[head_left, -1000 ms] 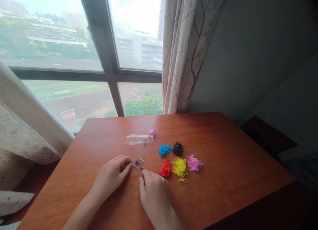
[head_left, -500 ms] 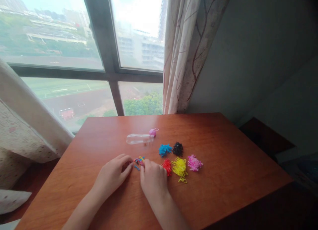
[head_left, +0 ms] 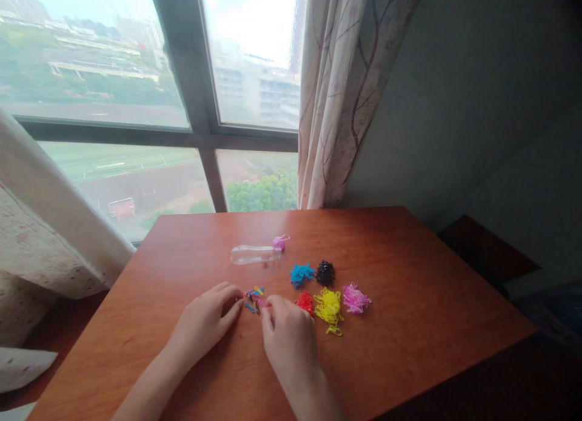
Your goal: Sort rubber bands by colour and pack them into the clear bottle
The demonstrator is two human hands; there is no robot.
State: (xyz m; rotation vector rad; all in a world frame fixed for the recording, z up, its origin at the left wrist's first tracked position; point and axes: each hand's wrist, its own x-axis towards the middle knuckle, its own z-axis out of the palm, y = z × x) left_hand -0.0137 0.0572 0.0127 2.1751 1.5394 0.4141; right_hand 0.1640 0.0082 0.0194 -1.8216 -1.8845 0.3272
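A small mixed heap of coloured plastic loops, in blue, yellow, pink, black and red, lies on the table between my hands. My left hand rests at its left edge, thumb and forefinger curled close together; whatever they grip is too small to make out. From the right, my right hand pinches a pink loop at the heap's edge. A loose blue piece lies just in front of the heap, with a dark one beside it. Partly behind my right hand is a pile of red loops.
Further right are piles of yellow loops, pink loops, blue loops and black loops. A clear bottle lies behind the heap, a pink cap at its right end. The wooden table meets a curtained window.
My right hand has shifted slightly right, away from the heap, uncovering the pink loop at its fingertips and a dark piece. My left hand has barely moved.
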